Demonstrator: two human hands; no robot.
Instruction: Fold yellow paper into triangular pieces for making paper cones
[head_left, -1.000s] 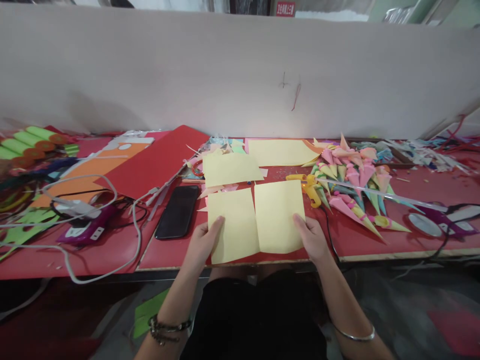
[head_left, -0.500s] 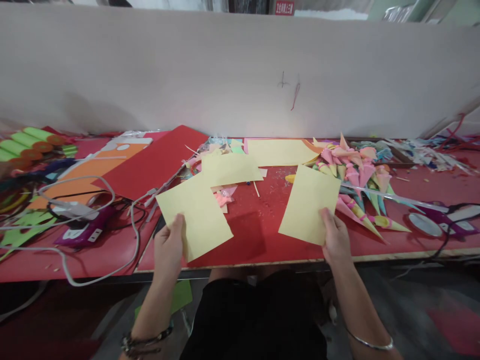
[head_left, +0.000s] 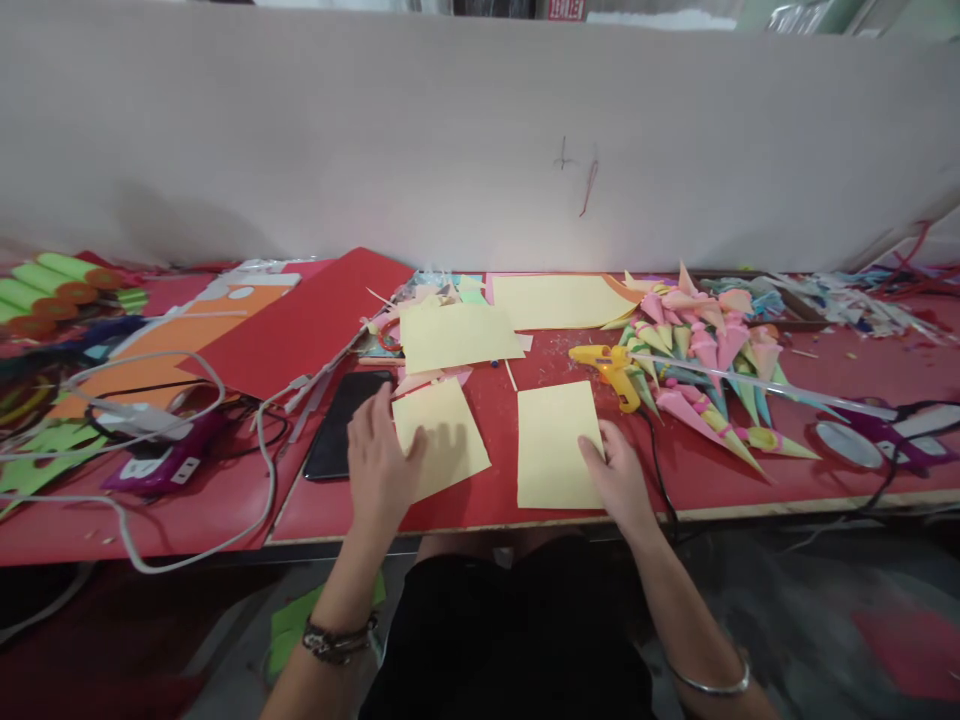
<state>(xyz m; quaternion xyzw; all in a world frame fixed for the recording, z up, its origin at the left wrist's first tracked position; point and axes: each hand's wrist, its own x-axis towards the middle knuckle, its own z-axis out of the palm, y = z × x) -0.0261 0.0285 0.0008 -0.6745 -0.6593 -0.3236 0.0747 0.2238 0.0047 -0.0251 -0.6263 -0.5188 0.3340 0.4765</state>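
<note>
On our tabletop, newly laid: left yellow sheet, left hand, grip spread at its edge; right yellow sheet, lowered, pinched by right hand. We apparently hold just one.

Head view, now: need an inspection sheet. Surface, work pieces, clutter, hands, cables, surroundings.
Surface: red tabletop, seam at left.
Work pieces: left yellow sheet lies angled, right yellow sheet nearly square to front edge; gap between.
Clutter: black phone, yellow glue gun, pile of paper cones, large red sheet.
Hands: left hand open, thumb over left yellow sheet; right hand at right yellow sheet's outer edge, grip unclear.
Cables: white cable dips past front edge; purple power strip at left.
Surroundings: pale partition behind; green sheet below table level.
</note>
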